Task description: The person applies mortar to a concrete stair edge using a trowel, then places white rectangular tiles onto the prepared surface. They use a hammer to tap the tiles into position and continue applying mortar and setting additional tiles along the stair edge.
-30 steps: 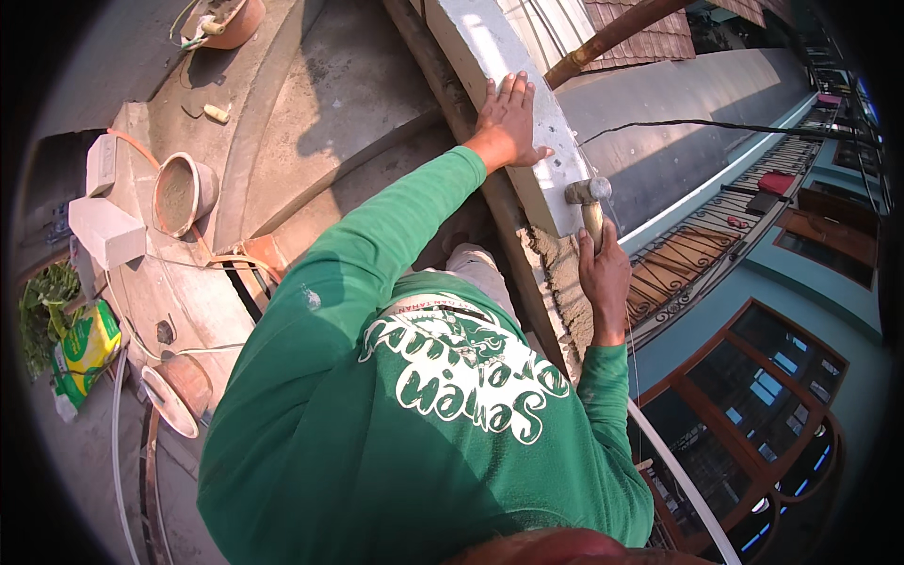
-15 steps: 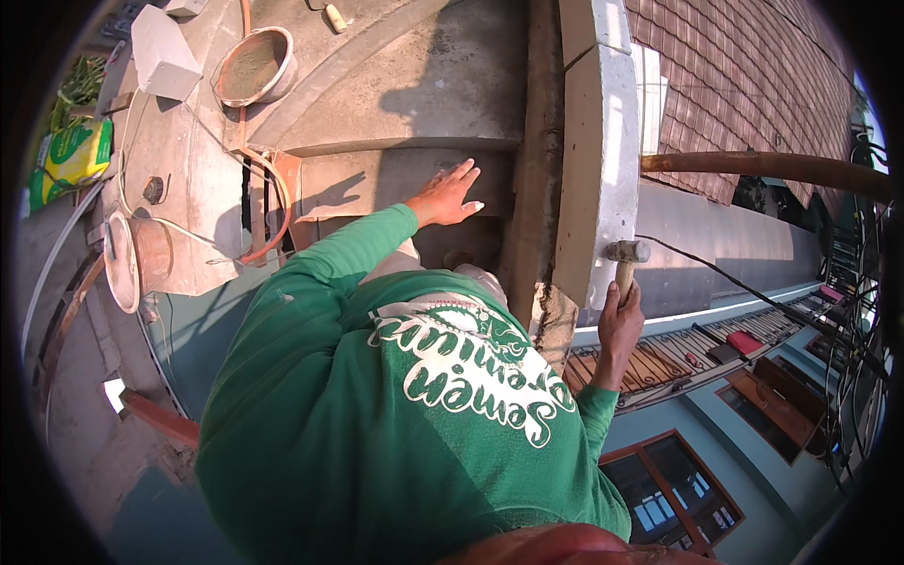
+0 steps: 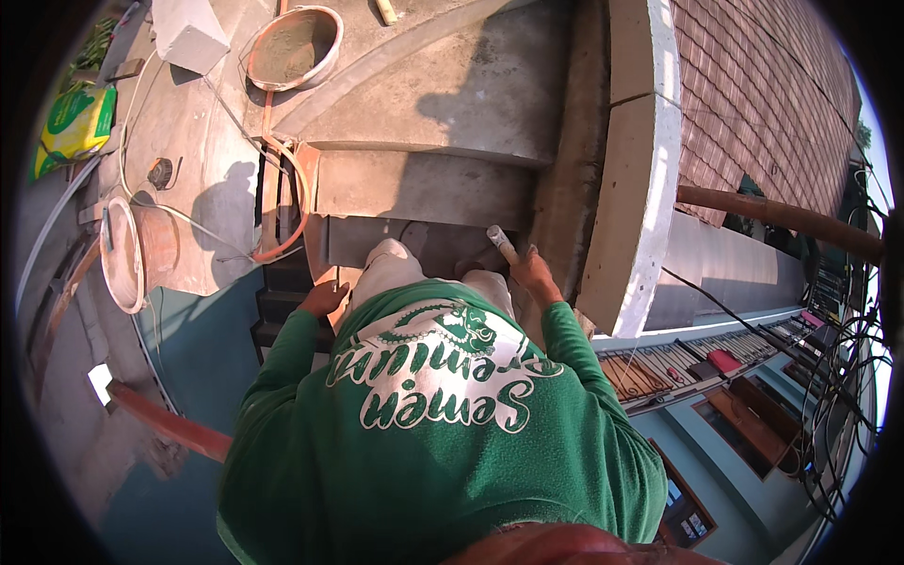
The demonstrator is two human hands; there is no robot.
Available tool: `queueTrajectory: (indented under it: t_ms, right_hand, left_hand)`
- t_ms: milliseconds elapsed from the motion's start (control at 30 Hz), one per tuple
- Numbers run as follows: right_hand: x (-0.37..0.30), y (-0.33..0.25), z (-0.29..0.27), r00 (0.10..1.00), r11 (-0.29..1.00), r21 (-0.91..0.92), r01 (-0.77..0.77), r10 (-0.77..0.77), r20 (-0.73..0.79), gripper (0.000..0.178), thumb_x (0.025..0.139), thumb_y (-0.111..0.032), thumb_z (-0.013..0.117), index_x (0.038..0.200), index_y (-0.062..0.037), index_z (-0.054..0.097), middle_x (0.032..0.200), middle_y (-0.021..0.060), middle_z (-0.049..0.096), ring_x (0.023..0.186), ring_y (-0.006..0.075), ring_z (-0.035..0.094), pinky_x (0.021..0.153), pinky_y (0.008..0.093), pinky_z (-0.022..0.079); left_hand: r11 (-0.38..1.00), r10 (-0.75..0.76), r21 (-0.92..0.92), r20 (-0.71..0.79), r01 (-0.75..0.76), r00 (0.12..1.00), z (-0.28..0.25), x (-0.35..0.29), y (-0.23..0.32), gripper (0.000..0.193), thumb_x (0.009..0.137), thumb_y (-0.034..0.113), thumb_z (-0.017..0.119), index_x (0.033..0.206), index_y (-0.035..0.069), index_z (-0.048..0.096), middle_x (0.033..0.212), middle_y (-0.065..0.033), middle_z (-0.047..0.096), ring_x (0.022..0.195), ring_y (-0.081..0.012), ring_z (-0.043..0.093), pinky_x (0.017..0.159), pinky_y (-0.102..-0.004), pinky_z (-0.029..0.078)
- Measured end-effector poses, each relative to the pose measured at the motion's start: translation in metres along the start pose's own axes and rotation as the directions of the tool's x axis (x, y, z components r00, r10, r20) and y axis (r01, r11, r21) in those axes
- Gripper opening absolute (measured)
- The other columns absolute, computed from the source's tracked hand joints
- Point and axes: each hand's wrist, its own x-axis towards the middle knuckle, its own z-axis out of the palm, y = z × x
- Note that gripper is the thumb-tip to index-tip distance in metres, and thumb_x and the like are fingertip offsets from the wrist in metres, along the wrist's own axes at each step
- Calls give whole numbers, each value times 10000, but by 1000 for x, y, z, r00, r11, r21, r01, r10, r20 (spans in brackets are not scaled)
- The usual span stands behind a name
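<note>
My right hand point(image 3: 535, 273) grips a hammer point(image 3: 501, 243) by its pale handle, beside my knee on the right. The hammer's head points forward over the dark stair step. On the other side, my left hand point(image 3: 325, 298) is low beside my thigh, at the brownish edge of the stair opening. Its fingers are mostly hidden, and I cannot tell whether it holds that edge. Ahead of my knees is a concrete step point(image 3: 424, 188). To the right runs a low wall of pale blocks point(image 3: 621, 198).
At the upper left stands a bucket of grey mix point(image 3: 294, 49) near a pale block point(image 3: 191, 38). Another bucket point(image 3: 122, 254) lies tipped at the left. An orange hose point(image 3: 303, 193) curves beside the stair opening. A drop with a tiled roof point(image 3: 753, 104) lies beyond the wall.
My right hand has brought the hammer from the outer side of the block wall to inside, near my knee. My left hand has drawn back from over the step to beside my thigh.
</note>
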Motion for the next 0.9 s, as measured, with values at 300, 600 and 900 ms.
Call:
queueTrajectory:
  t_ms: [300,600,900]
  right_hand:
    - [203,-161,-124,994,998,-43,43,-47,-96,758,1013,-348,699,1609,54,461,1468,249,698,1414,399,651,1133,483,556]
    - [189,-180,-68,972,976,39,216,-219,85,737,994,-198,620,1666,16,405,1566,297,602,1486,440,566,1232,509,486]
    - [126,-89,-7,929,946,229,229,-282,239,268,960,-223,767,1126,-14,797,1054,192,824,1054,345,792,977,437,607]
  left_hand:
    - [932,83,-322,-254,-165,964,23,-39,65,819,1113,558,566,1625,-77,484,1547,-299,638,1417,-404,653,1195,-407,482]
    - [931,-11,-360,-205,-65,979,86,-64,107,733,1067,565,610,1506,-22,624,1400,-310,711,1322,-444,686,1139,-479,513]
    - [977,-68,-209,-464,-35,883,51,-65,202,946,1041,569,648,1674,-71,359,1707,-326,412,1596,-439,412,1308,-473,354]
